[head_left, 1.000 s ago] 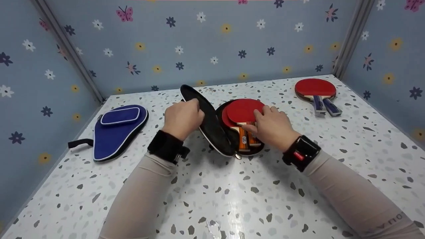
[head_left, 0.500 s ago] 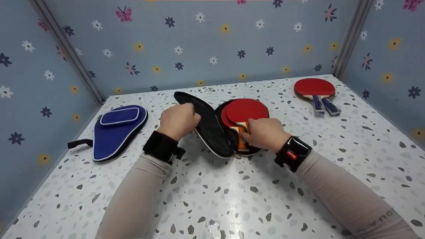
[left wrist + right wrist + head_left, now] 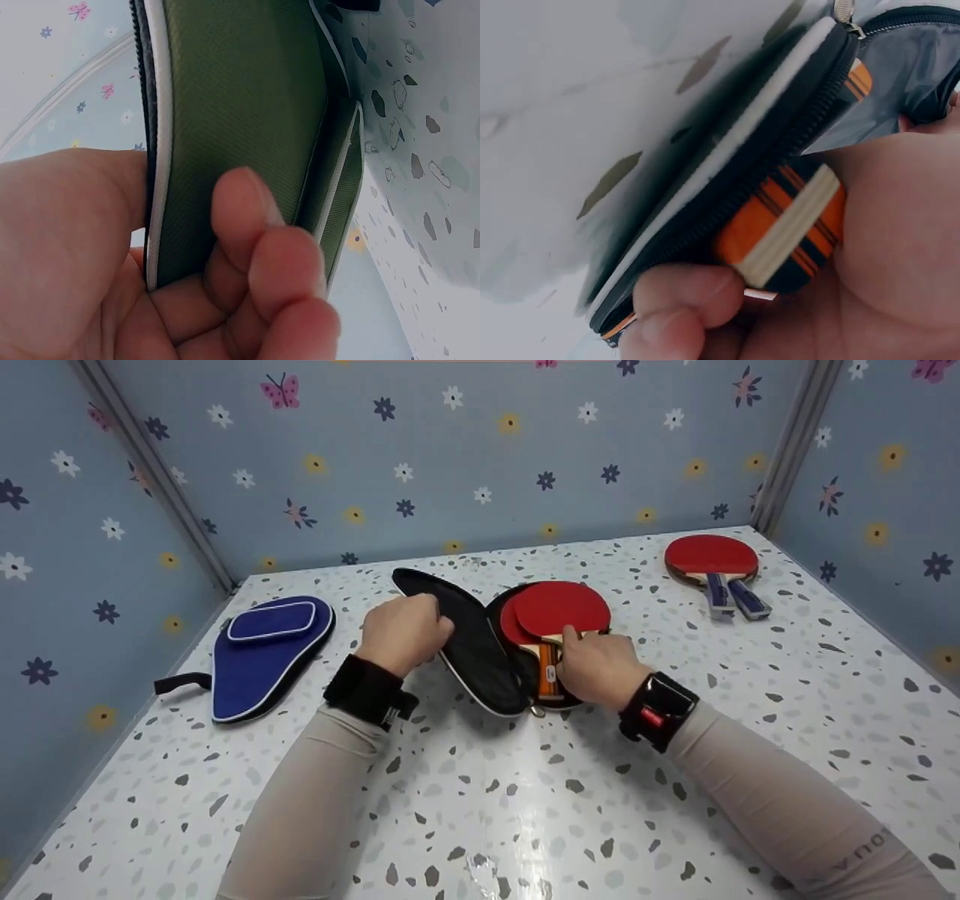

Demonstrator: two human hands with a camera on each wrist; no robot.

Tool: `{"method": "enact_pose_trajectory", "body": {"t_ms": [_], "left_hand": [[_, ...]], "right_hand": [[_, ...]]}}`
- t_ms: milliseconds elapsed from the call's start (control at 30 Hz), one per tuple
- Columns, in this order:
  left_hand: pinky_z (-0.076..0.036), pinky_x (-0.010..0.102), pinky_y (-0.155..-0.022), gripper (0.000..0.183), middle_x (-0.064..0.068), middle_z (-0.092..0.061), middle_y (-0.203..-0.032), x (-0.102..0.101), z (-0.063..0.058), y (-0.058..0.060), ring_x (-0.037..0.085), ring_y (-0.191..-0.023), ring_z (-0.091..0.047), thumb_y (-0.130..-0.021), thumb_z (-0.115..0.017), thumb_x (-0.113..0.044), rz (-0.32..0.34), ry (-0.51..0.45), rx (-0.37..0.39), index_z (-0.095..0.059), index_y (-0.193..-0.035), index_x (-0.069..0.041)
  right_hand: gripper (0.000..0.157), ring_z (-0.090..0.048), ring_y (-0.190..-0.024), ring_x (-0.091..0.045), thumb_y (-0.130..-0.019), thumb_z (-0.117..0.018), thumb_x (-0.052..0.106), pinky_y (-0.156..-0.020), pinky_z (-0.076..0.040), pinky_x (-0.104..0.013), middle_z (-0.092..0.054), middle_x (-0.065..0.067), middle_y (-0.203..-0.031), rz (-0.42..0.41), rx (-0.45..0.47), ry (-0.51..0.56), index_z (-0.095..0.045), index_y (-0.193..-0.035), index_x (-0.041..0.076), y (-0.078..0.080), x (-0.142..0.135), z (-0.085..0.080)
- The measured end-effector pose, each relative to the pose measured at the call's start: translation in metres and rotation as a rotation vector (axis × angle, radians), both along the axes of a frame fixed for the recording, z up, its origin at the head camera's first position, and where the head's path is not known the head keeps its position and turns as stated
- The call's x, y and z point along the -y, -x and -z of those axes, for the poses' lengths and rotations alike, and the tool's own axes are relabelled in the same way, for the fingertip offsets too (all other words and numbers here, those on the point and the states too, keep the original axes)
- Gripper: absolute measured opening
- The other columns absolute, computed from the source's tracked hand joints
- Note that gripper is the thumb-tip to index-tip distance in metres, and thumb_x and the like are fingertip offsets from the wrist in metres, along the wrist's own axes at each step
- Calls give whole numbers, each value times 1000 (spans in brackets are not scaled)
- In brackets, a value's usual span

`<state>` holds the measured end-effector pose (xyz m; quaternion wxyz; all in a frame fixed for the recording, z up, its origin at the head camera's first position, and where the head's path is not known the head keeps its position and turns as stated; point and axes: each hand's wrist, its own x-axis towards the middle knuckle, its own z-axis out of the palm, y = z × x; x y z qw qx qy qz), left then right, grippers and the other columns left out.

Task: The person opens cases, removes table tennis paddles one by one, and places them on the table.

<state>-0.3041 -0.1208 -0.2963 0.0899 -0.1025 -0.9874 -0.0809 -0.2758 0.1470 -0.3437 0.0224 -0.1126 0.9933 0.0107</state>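
A zippered paddle case lies open mid-table. My left hand [image 3: 405,634] grips the edge of its raised lid [image 3: 476,652], black on the inside. In the left wrist view the lid's outer face [image 3: 240,90] looks dark green, with white piping along the edge and my fingers curled over it. Two red table tennis paddles overlap in the other half. My right hand [image 3: 600,667] holds the upper paddle [image 3: 562,607] by its handle, whose striped orange and black end [image 3: 787,232] shows in the right wrist view. Beside it lies the lower paddle's orange handle [image 3: 549,671].
A blue paddle case [image 3: 262,667] with white piping, a front pocket and a black strap lies at the left. Two more paddles [image 3: 712,556], with blue handles, lie stacked at the back right. Flower-patterned panels [image 3: 450,450] border the speckled table [image 3: 450,810].
My right hand has come down from the upper paddle's red face and taken hold of its handle. That paddle has shifted slightly right. My left hand has lowered the lid outward to the left.
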Motion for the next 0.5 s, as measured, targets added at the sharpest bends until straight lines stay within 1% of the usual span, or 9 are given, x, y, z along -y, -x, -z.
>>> {"method": "enact_pose_trajectory", "body": {"t_ms": [100, 167, 267, 333, 400, 433, 500], "left_hand": [[-57, 56, -72, 26, 12, -71, -82, 0, 0, 0, 36, -80, -70, -101, -59, -24, 1, -4, -2, -64, -78, -12], [-57, 56, -73, 26, 12, -71, -82, 0, 0, 0, 36, -80, -71, -101, -59, -23, 1, -8, -5, -63, -78, -12], [-58, 57, -74, 26, 13, -72, -83, 0, 0, -1, 37, -81, -71, -101, -59, -23, 2, -11, -13, -64, -79, -11], [-58, 57, -75, 25, 14, -73, -85, 0, 0, -1, 37, -82, -72, -101, -60, -23, 3, -12, -21, -64, -80, -10], [-58, 58, -75, 24, 15, -74, -87, 0, 0, -2, 38, -84, -72, -102, -60, -23, 5, -11, -25, -66, -83, -10], [-58, 58, -76, 24, 15, -74, -88, 0, 0, -2, 38, -85, -72, -102, -60, -24, 4, -10, -26, -66, -84, -9], [-58, 58, -77, 22, 15, -74, -91, -1, -1, -2, 39, -87, -73, -102, -60, -24, 5, -10, -26, -68, -88, -8]], "right_hand": [[61, -72, -98, -40, -111, -51, 22, -76, -62, -58, -72, -30, -111, -5, -24, 0, -41, -161, -11, -1, -1, 0], [56, -71, -92, -39, -109, -54, 18, -72, -61, -57, -71, -27, -102, -12, -45, -15, -45, -156, -11, -2, -3, 0], [41, -71, -84, -39, -106, -58, 11, -70, -61, -55, -69, -24, -92, -21, -94, -35, -54, -140, -10, -3, -6, -1], [30, -71, -80, -39, -105, -60, 9, -69, -61, -54, -69, -24, -89, -23, -134, -45, -56, -128, -9, -3, -8, -1], [23, -72, -77, -39, -105, -60, 8, -68, -62, -53, -70, -24, -88, -19, -167, -55, -57, -122, -8, -3, -10, -1], [24, -72, -77, -39, -106, -60, 8, -68, -61, -53, -71, -25, -89, -16, -178, -61, -57, -122, -9, -3, -11, -2], [30, -72, -77, -39, -107, -59, 8, -67, -61, -52, -73, -27, -94, -10, -184, -84, -57, -128, -13, -3, -14, -4]]}}
